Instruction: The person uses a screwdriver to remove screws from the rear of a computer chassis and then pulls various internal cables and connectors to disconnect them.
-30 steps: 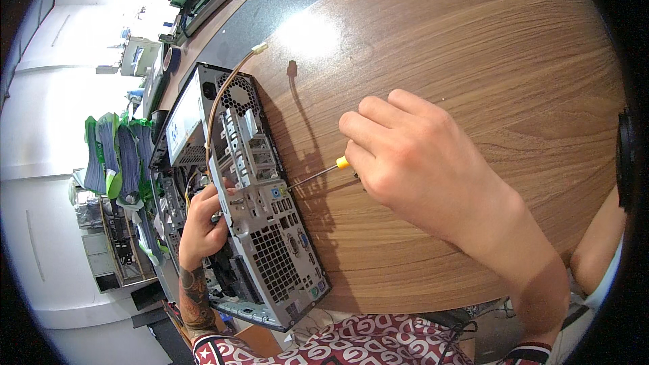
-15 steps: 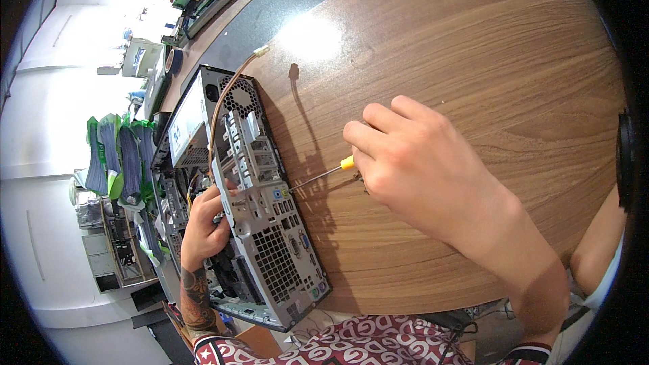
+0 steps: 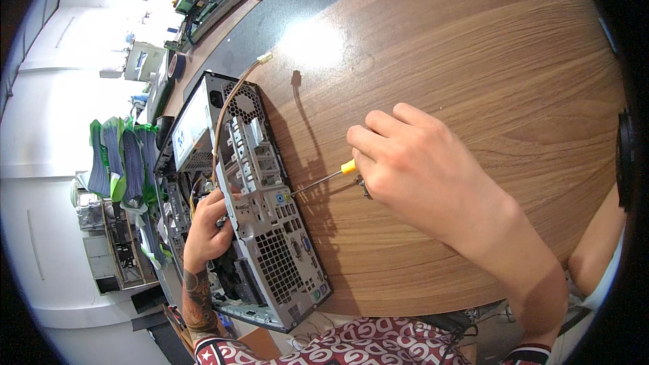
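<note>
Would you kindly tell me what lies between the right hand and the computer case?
The head view shows a yellow-handled screwdriver running across that stretch, with the wooden table beneath it.

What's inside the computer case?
A silver box, a black part and some of the left hand. The case has a back panel covering part of that hand; what it touches there cannot be seen.

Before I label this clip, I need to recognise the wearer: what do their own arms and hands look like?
The left hand and right hand are ungloved. The left forearm carries a dark tattoo with reddish patches; none shows on the right forearm. The shirt is dark red with a pale print, its short sleeves edged in dark and white.
</note>
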`<state>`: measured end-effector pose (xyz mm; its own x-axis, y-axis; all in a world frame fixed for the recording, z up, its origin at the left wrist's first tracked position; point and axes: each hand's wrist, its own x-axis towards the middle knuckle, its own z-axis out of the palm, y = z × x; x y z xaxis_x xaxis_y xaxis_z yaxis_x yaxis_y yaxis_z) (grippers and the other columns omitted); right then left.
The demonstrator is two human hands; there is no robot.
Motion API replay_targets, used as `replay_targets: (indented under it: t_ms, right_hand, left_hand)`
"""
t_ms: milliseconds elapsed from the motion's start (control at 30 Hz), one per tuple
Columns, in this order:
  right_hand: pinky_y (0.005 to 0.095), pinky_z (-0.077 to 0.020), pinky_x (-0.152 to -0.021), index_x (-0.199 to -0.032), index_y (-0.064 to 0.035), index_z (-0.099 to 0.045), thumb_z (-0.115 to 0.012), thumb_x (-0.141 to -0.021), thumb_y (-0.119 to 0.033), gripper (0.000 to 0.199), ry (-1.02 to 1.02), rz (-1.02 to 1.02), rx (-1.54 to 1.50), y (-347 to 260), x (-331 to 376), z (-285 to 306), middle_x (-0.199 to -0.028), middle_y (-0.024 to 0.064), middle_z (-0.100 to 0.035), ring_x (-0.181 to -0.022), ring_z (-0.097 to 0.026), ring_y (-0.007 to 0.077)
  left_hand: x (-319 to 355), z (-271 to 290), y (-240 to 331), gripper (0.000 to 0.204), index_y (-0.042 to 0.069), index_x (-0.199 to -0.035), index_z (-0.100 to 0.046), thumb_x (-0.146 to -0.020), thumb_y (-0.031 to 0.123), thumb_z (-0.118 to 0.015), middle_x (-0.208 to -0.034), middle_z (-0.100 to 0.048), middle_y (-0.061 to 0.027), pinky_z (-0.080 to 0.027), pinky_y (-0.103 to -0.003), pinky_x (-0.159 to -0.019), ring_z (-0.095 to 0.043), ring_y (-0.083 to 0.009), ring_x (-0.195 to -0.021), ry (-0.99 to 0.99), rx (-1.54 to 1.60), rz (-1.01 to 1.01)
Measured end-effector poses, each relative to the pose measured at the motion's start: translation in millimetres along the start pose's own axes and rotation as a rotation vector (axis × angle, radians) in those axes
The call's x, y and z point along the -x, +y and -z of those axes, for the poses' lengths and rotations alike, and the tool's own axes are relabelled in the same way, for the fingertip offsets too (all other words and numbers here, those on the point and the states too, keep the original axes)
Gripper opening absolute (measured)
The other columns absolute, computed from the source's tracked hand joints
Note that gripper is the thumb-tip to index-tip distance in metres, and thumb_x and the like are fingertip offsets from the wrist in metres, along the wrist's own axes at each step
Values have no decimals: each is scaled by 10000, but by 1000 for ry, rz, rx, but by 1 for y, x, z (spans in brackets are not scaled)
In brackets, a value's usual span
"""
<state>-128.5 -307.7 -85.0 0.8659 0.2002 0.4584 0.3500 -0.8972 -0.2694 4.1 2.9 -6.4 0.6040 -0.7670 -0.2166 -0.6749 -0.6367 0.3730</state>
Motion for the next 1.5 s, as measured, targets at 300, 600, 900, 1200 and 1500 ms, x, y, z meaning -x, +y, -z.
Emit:
replay_targets:
  t_ms: [300,600,900,1200,1500]
  right_hand:
    - [269,-453,-686,-639,-135,-679,-652,-694,-128,62,162,32,28,-2,-3,-3,-735,-1,-593,-829,-587,148]
    - [278,-461,-706,-673,-125,-681,-646,-706,-120,48,144,24,-35,4,-3,-1,-802,7,-604,-869,-587,159]
    - [321,-486,-772,-787,-25,-663,-661,-736,-56,59,70,4,-21,16,-3,25,-910,65,-627,-892,-588,205]
    - [303,-483,-715,-632,-100,-630,-643,-727,-92,96,128,29,-78,11,-4,21,-798,37,-598,-857,-598,182]
    - [317,-483,-760,-755,-33,-645,-676,-704,-38,60,24,14,-110,12,-4,28,-886,54,-618,-885,-584,200]
  left_hand:
    - [0,1,-1,363,-75,-1008,-626,-676,42,-536,-1069,-632,-217,-487,-423,-882,-622,-431,-985,-11,39,19]
    - [0,1,9,359,-42,-1054,-651,-717,26,-550,-1083,-640,-214,-488,-433,-888,-618,-432,-1010,22,-18,-25]
    - [-2,3,11,334,-41,-1041,-658,-743,79,-566,-1120,-635,-229,-466,-429,-930,-601,-440,-1046,0,47,24]
    - [-3,3,12,315,-36,-1030,-662,-751,77,-569,-1102,-637,-227,-474,-432,-910,-603,-441,-1028,-4,36,5]
    - [-4,2,13,347,-27,-1053,-663,-728,-15,-542,-1094,-644,-212,-486,-431,-893,-609,-433,-1026,4,19,-27]
